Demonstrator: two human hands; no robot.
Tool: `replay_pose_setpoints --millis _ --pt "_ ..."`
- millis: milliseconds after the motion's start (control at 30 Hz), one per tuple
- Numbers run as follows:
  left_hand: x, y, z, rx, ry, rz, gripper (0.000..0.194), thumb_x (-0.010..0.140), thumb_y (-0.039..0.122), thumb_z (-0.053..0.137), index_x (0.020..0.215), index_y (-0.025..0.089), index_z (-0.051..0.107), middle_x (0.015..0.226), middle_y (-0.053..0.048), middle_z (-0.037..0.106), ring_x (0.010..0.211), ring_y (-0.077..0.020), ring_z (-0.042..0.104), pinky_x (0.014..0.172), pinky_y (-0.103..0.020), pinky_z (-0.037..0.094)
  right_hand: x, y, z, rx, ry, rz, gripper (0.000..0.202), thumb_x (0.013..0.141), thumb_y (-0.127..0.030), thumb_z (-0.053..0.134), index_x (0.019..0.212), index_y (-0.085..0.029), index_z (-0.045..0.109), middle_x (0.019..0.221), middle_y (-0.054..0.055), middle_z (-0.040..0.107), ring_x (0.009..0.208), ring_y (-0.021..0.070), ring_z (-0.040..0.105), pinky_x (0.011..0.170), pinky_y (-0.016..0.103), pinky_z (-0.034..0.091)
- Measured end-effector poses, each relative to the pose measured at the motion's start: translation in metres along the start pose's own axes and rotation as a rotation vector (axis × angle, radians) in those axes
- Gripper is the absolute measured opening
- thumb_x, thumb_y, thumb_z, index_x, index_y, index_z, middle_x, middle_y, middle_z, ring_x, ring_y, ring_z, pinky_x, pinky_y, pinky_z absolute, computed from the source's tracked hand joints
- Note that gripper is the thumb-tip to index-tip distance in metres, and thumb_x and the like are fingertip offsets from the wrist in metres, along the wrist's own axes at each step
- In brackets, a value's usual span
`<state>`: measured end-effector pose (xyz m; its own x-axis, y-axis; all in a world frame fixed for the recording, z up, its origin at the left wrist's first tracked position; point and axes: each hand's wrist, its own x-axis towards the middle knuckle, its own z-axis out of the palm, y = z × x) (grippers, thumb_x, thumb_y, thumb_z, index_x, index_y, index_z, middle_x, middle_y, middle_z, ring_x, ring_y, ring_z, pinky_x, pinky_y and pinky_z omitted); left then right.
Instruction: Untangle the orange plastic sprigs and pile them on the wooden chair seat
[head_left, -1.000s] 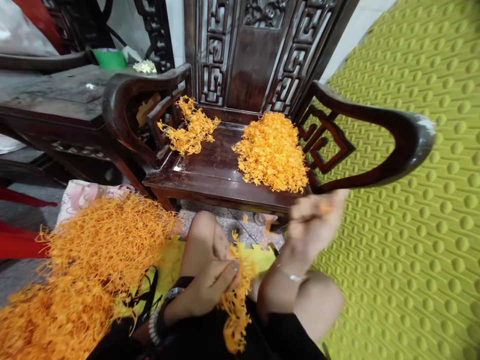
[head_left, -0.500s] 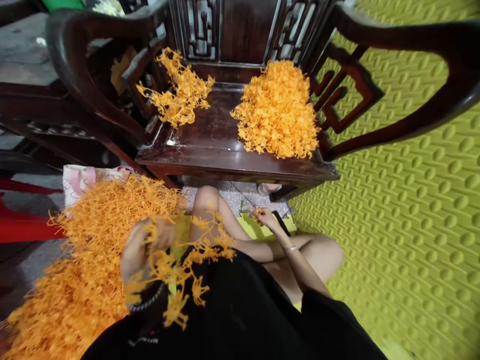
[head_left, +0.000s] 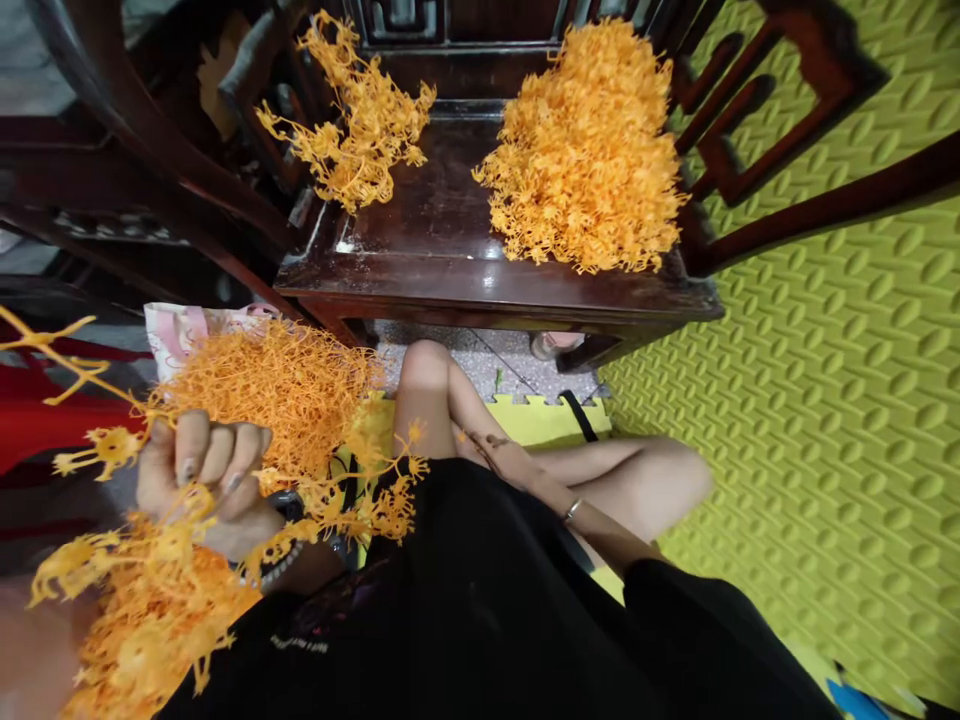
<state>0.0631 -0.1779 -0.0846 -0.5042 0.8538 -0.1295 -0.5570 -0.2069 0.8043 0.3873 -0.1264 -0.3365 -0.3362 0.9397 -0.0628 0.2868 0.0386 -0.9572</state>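
My left hand (head_left: 202, 465) is raised at the left, its fingers closed round a strand of orange plastic flower pieces (head_left: 330, 505). Star-like pieces hang from both sides of the fist, some in front of my black shirt. My right hand (head_left: 499, 455) is low over my crossed legs. Its fingers are hard to make out, with a small orange bit near their tips. Beside my left arm lies a big heap of thin orange pieces (head_left: 277, 400). On the chair seat (head_left: 442, 200) are a loose orange clump (head_left: 360, 130) and a denser orange pile (head_left: 592, 150).
The dark carved wooden chair stands in front of me. A white and pink bag (head_left: 169, 335) is behind the heap, with red cloth (head_left: 67, 430) farther left. Yellow textured mat (head_left: 840, 420) covers the right side. A blurred skin-coloured shape (head_left: 37, 640) shows at lower left.
My left hand has moved left and up with the orange strand. My right hand has drawn back towards my body. The view has tilted down, so the chair appears higher.
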Motion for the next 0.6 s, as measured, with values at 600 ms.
replay_pose_setpoints --millis 600 --pt "0.002 -0.047 0.006 -0.144 -0.151 -0.149 0.045 0.098 0.022 0.029 0.053 0.016 0.028 0.052 0.002 0.014 0.042 -0.0080 0.021 0.044 -0.020 0.031 0.048 -0.096 -0.049 -0.240 0.350 -0.224 0.029 0.095 -0.042 0.049 0.082 -0.019 0.059 0.071 -0.001 0.056 0.060 0.0117 0.052 0.061 0.027 0.047"
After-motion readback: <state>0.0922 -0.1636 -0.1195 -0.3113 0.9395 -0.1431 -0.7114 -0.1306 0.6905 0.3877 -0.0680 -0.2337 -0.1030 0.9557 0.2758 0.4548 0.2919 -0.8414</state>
